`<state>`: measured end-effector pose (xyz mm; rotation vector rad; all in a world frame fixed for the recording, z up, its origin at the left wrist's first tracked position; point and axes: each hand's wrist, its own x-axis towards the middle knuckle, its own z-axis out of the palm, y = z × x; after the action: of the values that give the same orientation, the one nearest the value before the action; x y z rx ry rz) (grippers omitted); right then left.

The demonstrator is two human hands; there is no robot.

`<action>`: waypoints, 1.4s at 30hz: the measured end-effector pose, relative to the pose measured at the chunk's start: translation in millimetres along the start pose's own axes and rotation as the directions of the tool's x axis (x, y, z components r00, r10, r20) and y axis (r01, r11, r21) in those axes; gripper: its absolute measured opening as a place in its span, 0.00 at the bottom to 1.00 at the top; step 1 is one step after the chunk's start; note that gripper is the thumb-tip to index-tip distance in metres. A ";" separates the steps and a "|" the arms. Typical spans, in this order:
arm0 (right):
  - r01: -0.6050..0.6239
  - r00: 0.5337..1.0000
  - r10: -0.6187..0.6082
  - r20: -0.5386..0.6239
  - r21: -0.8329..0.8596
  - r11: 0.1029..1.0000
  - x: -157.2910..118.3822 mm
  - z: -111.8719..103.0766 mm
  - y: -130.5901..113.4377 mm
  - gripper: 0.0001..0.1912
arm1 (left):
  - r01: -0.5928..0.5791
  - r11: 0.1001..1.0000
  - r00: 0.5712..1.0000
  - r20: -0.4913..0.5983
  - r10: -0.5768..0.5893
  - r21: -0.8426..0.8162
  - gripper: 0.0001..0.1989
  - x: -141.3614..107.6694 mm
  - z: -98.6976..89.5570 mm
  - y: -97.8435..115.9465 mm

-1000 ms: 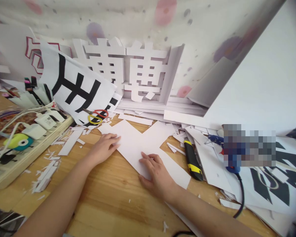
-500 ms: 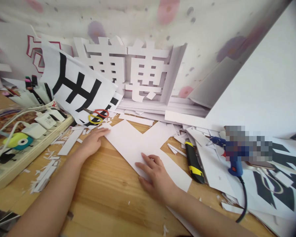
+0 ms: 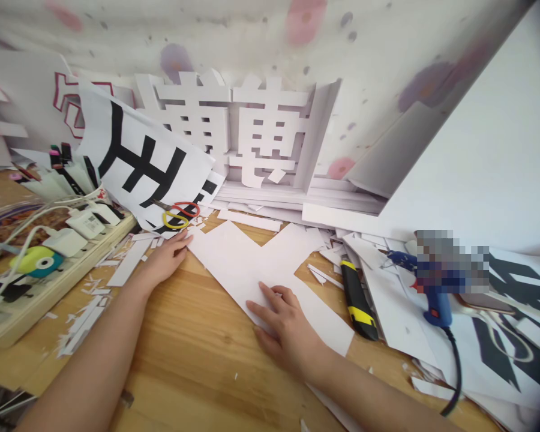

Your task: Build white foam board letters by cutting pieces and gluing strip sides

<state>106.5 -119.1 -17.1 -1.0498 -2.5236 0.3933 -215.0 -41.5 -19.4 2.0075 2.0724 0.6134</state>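
Observation:
A white cut-out sheet (image 3: 252, 258) with a V-shaped notch lies flat on the wooden table (image 3: 193, 360). My right hand (image 3: 288, 327) rests palm down on its near strip, fingers spread. My left hand (image 3: 164, 261) lies at the sheet's left corner, fingertips touching its edge, just below the red and yellow scissors (image 3: 177, 213). Neither hand grips anything.
A yellow-black utility knife (image 3: 359, 300) lies right of the sheet. A blue glue gun (image 3: 432, 297) with a black cord sits further right on paper piles. Power strip with chargers (image 3: 49, 240) at left. White cut-out characters (image 3: 234, 129) lean against the wall. Paper scraps litter the table.
My left hand slid left off the sheet to its left corner near the scissors. My right hand stayed pressed on the sheet. The view shifted slightly.

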 end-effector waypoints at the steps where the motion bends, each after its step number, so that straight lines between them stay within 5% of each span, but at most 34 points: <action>1: -0.002 1.000 0.002 -0.001 -0.002 1.000 0.1 0.2 0.2 0.24 | 0.005 1.000 1.000 -0.003 -0.005 -0.003 0.23 -0.2 0.1 0.7; 42: 0.017 1.000 -0.017 -0.026 -0.021 1.000 -0.2 -1.1 -0.4 0.22 | 0.121 0.988 0.992 -0.024 -0.124 -0.096 0.24 -0.4 4.1 9.1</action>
<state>106.9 -119.4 -16.0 -1.0338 -2.5167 0.3478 -205.0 -41.3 -19.3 1.8150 2.1231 0.7085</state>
